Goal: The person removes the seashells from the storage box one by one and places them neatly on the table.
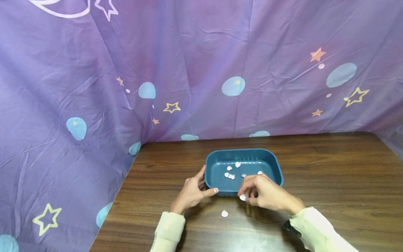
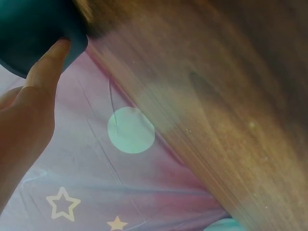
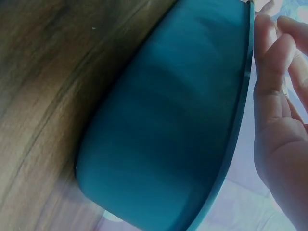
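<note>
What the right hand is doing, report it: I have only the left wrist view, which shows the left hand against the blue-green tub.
Observer: The right hand pinches a small white piece in its fingers.

Operator: Tell me what the tub has in it.

Observer: Several scattered white pieces lie on its floor.

Operator: Report anything loose on the table.

Observer: One lone white piece lies in front of the tub, on the person's side.
</note>
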`<state>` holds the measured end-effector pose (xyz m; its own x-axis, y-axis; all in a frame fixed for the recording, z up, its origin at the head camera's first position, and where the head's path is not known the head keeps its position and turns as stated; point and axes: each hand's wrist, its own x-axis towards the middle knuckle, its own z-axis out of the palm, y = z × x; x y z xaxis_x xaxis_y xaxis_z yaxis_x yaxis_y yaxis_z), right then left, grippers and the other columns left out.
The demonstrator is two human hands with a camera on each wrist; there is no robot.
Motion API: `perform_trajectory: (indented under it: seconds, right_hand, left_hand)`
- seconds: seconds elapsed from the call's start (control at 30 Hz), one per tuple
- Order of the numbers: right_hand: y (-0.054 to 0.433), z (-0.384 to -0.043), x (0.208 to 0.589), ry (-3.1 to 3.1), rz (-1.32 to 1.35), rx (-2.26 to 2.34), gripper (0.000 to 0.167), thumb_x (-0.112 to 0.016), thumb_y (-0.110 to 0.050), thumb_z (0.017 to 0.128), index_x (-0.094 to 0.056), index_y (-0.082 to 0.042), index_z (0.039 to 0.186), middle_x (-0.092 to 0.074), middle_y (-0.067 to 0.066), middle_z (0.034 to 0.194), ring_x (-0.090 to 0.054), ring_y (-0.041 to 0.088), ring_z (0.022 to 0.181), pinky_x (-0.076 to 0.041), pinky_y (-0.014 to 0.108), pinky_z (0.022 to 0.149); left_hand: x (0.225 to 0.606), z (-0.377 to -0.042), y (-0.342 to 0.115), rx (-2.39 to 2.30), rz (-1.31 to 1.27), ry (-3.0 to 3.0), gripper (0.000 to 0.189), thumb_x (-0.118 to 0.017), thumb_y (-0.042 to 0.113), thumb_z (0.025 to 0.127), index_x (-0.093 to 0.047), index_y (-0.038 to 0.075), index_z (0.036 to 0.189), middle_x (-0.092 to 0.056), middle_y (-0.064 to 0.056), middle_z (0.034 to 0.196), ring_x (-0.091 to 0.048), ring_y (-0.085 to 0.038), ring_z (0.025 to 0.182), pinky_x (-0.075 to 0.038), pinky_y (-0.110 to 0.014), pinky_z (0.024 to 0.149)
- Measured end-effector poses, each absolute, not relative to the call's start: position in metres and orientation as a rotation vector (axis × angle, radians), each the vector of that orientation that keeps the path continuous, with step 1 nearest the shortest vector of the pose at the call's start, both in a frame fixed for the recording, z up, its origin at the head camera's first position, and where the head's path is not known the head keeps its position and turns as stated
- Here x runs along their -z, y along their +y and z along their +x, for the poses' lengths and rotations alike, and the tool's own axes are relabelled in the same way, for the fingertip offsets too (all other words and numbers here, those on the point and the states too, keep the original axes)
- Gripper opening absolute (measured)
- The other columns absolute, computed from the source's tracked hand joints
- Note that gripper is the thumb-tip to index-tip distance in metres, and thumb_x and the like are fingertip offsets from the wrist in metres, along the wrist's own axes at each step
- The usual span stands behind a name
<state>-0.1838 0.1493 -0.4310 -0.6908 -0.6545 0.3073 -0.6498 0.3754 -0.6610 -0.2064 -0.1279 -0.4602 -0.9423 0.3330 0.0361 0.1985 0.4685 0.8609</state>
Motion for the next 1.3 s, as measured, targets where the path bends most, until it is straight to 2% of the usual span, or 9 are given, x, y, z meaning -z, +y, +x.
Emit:
perform_trajectory:
  seconds: [0.43,0.77,1.03,1.1,1.3]
  right_hand:
    - [0.139,-0.177,0.439,2.589,-1.329,1.253,0.032,-0.07,0.012,0.069,-0.076,-0.014,0.087,-0.067,-0.007,0.08,-0.058,-0.008,0.068,-0.056,0.016,0.055]
    - [0.132,-0.169,0.444,2.499,-1.301,1.206,0.032,-0.068,0.012,0.068,-0.076,-0.012,0.086,-0.07,-0.008,0.085,-0.064,-0.008,0.069,-0.058,0.013,0.062]
    - [0.126,-0.169,0.453,2.563,-1.5,1.113,0.038,-0.066,0.013,0.06,-0.078,-0.017,0.081,-0.068,-0.013,0.077,-0.052,-0.01,0.064,-0.046,0.005,0.055]
    - [0.125,-0.168,0.455,2.568,-1.472,1.07,0.038,-0.069,0.012,0.061,-0.079,-0.017,0.082,-0.068,-0.014,0.078,-0.051,-0.011,0.063,-0.046,0.005,0.057]
    - [0.12,-0.165,0.462,2.66,-1.423,0.892,0.035,-0.075,0.006,0.063,-0.079,-0.022,0.083,-0.07,-0.019,0.083,-0.06,-0.006,0.074,-0.054,0.015,0.069]
  left_hand:
    - [0.461,-0.206,-0.128,-1.495,0.457,2.555,0.099,-0.082,0.024,0.084,-0.021,-0.001,0.158,-0.04,-0.027,0.154,-0.054,-0.037,0.135,-0.049,-0.042,0.111]
    - [0.461,-0.207,-0.128,-1.467,0.463,2.57,0.1,-0.082,0.027,0.085,-0.02,-0.001,0.158,-0.04,-0.026,0.154,-0.054,-0.035,0.135,-0.049,-0.041,0.111]
    - [0.459,-0.207,-0.128,-1.422,0.492,2.599,0.098,-0.08,0.028,0.086,-0.021,-0.003,0.157,-0.041,-0.026,0.153,-0.056,-0.034,0.134,-0.05,-0.039,0.109]
    - [0.459,-0.207,-0.129,-1.407,0.486,2.61,0.098,-0.08,0.03,0.086,-0.021,-0.002,0.158,-0.041,-0.025,0.154,-0.056,-0.033,0.134,-0.051,-0.039,0.109]
    - [0.459,-0.206,-0.129,-1.389,0.48,2.618,0.099,-0.079,0.032,0.087,-0.02,-0.001,0.158,-0.041,-0.024,0.154,-0.056,-0.032,0.134,-0.05,-0.039,0.11]
